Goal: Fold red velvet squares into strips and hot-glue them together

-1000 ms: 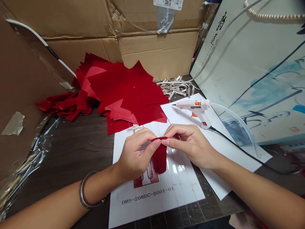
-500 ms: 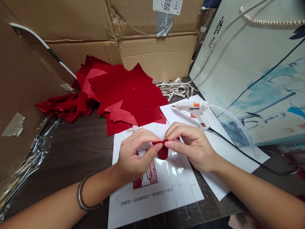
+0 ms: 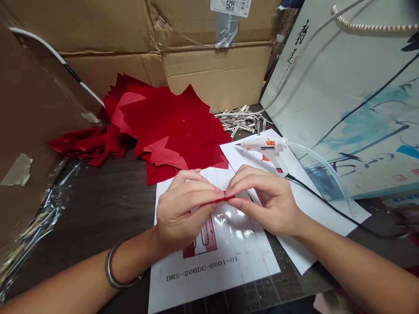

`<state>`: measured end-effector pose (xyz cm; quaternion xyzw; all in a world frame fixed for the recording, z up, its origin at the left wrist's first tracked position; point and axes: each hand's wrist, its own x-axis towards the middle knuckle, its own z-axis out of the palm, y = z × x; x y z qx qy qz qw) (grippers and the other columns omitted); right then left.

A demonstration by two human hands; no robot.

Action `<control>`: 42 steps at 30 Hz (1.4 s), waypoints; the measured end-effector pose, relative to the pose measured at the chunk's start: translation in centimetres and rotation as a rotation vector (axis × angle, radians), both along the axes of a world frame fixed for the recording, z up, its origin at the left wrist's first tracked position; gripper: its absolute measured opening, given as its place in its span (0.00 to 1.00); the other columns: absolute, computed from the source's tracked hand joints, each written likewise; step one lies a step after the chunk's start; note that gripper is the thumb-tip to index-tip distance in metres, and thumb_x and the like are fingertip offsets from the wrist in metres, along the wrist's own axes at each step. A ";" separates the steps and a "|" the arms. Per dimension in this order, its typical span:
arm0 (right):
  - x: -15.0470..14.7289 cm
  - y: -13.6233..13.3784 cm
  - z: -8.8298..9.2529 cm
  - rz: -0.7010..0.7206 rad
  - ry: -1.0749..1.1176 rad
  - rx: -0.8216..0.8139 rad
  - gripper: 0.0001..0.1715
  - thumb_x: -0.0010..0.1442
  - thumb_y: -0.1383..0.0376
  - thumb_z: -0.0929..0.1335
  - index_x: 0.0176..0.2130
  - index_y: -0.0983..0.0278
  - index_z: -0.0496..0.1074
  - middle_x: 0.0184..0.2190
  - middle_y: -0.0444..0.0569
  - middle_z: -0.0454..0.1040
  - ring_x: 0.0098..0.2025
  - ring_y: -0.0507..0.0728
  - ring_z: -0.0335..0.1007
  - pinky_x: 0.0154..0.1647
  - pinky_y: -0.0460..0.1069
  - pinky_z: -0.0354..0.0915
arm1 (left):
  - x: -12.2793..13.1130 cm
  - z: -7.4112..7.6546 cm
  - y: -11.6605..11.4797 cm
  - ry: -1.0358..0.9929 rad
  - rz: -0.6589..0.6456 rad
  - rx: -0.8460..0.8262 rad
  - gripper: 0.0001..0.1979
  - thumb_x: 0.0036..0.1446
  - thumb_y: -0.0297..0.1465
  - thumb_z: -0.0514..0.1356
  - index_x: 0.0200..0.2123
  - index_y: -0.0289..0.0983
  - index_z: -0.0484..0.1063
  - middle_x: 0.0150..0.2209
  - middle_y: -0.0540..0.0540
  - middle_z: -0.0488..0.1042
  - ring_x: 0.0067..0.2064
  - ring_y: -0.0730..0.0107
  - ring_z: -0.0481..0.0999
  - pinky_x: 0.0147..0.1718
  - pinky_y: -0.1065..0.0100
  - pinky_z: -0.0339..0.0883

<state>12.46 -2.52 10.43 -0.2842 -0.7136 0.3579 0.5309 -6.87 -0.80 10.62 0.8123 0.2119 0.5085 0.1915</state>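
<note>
Head view. Your left hand (image 3: 180, 209) and right hand (image 3: 268, 203) meet over the printed sheet (image 3: 229, 270), fingertips almost touching. Between them you pinch a thin red strip (image 3: 224, 199), seen edge-on and partly hidden by your fingertips (image 3: 218, 194). Thumb and forefinger of each hand seem to do the pinching, though the exact grip is hard to tell. Your other fingers lie close together, not spread. A metal bangle (image 3: 111, 270) sits on your left wrist.

The strip is above the middle of the sheet, not resting on it. Under your hands the sheet shows a printed picture of a red item (image 3: 199, 248) and the code DRS-206DC-E001-01. A second white sheet (image 3: 314, 209) lies partly under it on your right, with a white glue gun (image 3: 268, 150) on top, near your right hand; its black cord (image 3: 330, 209) trails off to the right.

Beyond your hands, a heap of red squares (image 3: 170, 126) lies on the dark table (image 3: 108, 196), beside a pile of metal clips (image 3: 242, 122). Cardboard boxes (image 3: 216, 74) stand behind, and a painted paper bag (image 3: 353, 109) stands to your right.
</note>
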 end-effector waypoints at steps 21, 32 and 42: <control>-0.6 0.1 -0.3 -0.076 -0.132 0.140 0.11 0.55 0.76 0.69 0.35 0.63 0.76 0.32 0.47 0.79 0.34 0.54 0.73 0.38 0.52 0.69 | 0.0 -0.2 0.0 0.001 -0.100 -0.026 0.14 0.52 0.18 0.66 0.41 0.38 0.76 0.43 0.42 0.80 0.47 0.61 0.77 0.44 0.58 0.74; -0.8 0.1 -0.5 -0.084 -0.149 0.122 0.09 0.55 0.74 0.70 0.36 0.63 0.77 0.34 0.49 0.80 0.37 0.55 0.74 0.39 0.53 0.70 | 0.0 -0.7 -0.4 -0.058 -0.098 -0.221 0.10 0.54 0.19 0.65 0.37 0.38 0.76 0.43 0.43 0.81 0.49 0.59 0.79 0.50 0.53 0.74; -0.6 0.2 -0.5 -0.098 -0.161 0.103 0.09 0.57 0.74 0.69 0.34 0.63 0.78 0.32 0.48 0.81 0.34 0.54 0.74 0.38 0.52 0.70 | 0.5 -0.9 -0.4 -0.196 -0.107 -0.413 0.12 0.53 0.21 0.67 0.38 0.44 0.80 0.42 0.50 0.81 0.48 0.61 0.80 0.54 0.52 0.73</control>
